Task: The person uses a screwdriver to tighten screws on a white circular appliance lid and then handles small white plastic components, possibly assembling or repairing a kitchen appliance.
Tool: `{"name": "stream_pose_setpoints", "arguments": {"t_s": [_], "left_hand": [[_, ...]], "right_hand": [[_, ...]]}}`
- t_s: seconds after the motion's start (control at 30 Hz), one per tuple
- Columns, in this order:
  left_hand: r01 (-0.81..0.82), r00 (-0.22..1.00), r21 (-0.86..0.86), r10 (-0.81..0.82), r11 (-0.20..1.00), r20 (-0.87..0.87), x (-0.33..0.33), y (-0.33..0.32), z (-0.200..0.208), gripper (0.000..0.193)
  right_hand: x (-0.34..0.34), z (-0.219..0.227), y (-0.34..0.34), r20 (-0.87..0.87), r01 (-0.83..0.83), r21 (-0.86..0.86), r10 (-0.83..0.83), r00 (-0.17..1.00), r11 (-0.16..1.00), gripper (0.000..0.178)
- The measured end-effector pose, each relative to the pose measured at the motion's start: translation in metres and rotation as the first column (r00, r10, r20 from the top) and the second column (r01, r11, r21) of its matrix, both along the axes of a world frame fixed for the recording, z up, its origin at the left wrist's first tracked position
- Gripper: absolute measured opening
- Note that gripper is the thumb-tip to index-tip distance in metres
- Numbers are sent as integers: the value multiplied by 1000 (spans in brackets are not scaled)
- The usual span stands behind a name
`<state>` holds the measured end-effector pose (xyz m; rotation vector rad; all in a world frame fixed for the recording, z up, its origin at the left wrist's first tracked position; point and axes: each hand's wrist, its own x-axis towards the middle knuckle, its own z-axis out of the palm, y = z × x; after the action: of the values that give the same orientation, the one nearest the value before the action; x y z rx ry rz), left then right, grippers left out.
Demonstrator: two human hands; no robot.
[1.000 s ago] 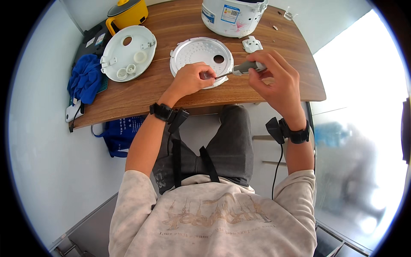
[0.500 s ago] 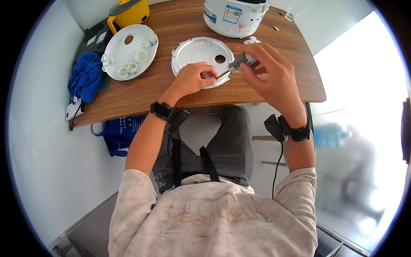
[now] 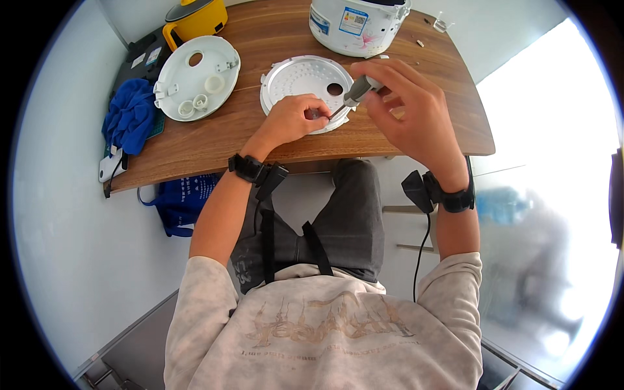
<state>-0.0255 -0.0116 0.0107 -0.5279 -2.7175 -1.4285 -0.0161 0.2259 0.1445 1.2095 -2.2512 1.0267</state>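
A round light-coloured lid plate (image 3: 302, 75) with a ring of small dimples and one dark hole lies on the wooden table before me. My left hand (image 3: 296, 120) rests over its near rim, thumb and fingers curled together; what they pinch is hidden. In my right hand (image 3: 413, 107) is a screwdriver (image 3: 358, 93) with a grey handle. Its thin shaft slants down to the near right rim, and the tip meets the plate right beside my left fingertips. I cannot make out a screw there.
On the left lies a white round cover (image 3: 195, 71) holding several small ring-shaped parts. Beyond it stands a yellow pot (image 3: 198, 23), and a blue cloth (image 3: 130, 117) is bunched beside it. A white rice cooker body (image 3: 354, 29) stands at the back; small bits lie to its right.
The screwdriver handle has tipped more upright, and my right hand has turned and shifted slightly up and left with it. My left hand keeps its place on the plate's rim.
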Motion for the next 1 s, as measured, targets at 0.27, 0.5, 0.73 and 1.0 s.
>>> {"name": "stream_pose_setpoints", "arguments": {"t_s": [0.27,0.5,0.73,1.0], "left_hand": [[12,1000,28,-12,1000,19,-1,-2,0,16],[26,999,50,-28,998,41,-2,-3,-1,16],[35,998,21,-37,999,52,-3,-2,0,18],[15,998,-6,-14,1000,55,-3,-2,-1,16]], "right_hand": [[-10,5,-2,-17,-43,15,43,999,999,30],[-7,8,-6,-26,-35,44,36,999,998,31],[-6,8,8,-4,23,62,-23,1000,998,33],[-6,8,15,-5,7,101,-7,1000,995,40]]}}
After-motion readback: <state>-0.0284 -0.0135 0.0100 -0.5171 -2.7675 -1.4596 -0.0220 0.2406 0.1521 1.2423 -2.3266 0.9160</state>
